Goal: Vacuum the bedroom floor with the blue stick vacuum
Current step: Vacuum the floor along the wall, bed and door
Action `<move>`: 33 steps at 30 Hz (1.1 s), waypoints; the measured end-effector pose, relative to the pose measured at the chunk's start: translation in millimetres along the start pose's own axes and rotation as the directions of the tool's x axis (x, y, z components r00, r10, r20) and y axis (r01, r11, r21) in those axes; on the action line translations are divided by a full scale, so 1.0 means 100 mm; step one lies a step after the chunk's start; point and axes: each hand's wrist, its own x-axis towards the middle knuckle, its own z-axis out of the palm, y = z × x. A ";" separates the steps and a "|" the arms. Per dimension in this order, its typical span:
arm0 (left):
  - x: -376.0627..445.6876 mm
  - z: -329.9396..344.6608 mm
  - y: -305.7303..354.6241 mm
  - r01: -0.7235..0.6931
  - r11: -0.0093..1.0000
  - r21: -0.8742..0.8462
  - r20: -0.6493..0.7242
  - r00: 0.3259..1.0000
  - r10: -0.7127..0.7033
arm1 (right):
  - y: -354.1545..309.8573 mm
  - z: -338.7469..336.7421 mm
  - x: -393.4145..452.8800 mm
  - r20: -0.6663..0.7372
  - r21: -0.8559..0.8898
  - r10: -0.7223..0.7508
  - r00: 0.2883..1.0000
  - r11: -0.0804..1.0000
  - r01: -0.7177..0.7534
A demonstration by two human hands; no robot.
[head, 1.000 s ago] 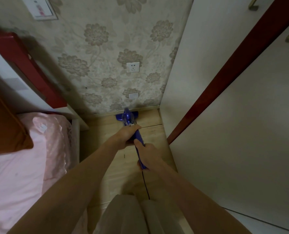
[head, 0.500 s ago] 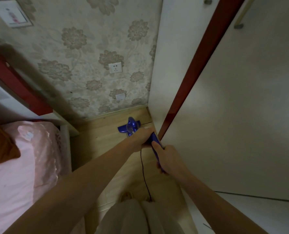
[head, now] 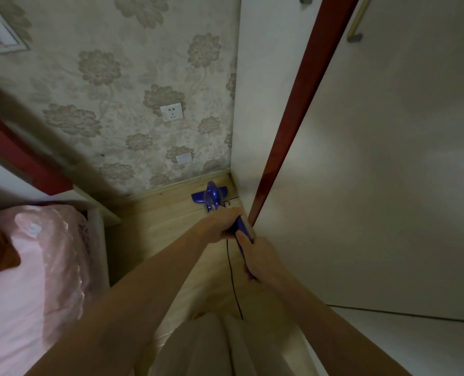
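The blue stick vacuum [head: 211,198] stands on the light wooden floor [head: 155,226], its head in the corner where the flowered wall meets the white wardrobe. My left hand [head: 221,223] grips the stick higher up, and my right hand [head: 258,256] grips the handle just behind it. Much of the stick is hidden by both hands. The vacuum's black cord [head: 232,278] hangs down from the handle toward my legs.
A bed with a pink cover [head: 27,280] fills the left side, with a red and white headboard [head: 16,161] behind it. The white wardrobe with a red edge strip [head: 287,131] closes off the right. A wall socket [head: 172,112] sits above the skirting.
The vacuum head has slid right along the skirting into the corner by the wardrobe. Both hands moved right with it, and my view has swung the same way.
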 end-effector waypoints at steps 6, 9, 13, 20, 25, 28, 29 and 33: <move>0.11 0.07 -0.08 0.034 0.999 0.015 -0.009 0.999 -0.034 | 0.13 -0.04 0.04 0.052 0.011 0.013 0.999 1.000 -0.014; 0.12 0.05 0.03 0.025 1.000 -0.012 0.003 1.000 -0.025 | 0.01 -0.16 0.05 0.079 0.001 -0.005 0.997 1.000 0.005; 0.21 0.01 0.26 0.030 0.999 -0.043 -0.021 0.999 -0.031 | -0.18 -0.24 0.25 0.051 0.004 -0.014 0.999 1.000 0.013; 0.51 0.03 0.34 0.007 0.995 -0.098 -0.082 0.997 -0.015 | -0.19 -0.24 0.60 0.039 -0.026 -0.025 0.999 0.999 0.026; 0.63 0.18 0.39 0.005 0.993 -0.117 -0.104 0.994 -0.017 | -0.15 -0.43 0.72 0.024 -0.072 -0.006 1.000 0.997 0.008; 0.72 0.28 0.44 -0.018 0.994 -0.104 -0.147 0.989 0.003 | -0.15 -0.56 0.74 -0.008 -0.132 -0.026 1.000 0.991 0.025; 0.76 0.30 0.45 -0.028 0.994 -0.110 -0.161 0.987 0.010 | -0.15 -0.58 0.74 -0.014 -0.142 -0.029 0.999 0.989 0.027; 0.78 0.34 0.48 -0.014 0.992 -0.124 -0.137 0.991 -0.003 | -0.14 -0.63 0.74 -0.009 -0.170 -0.027 1.000 0.985 0.025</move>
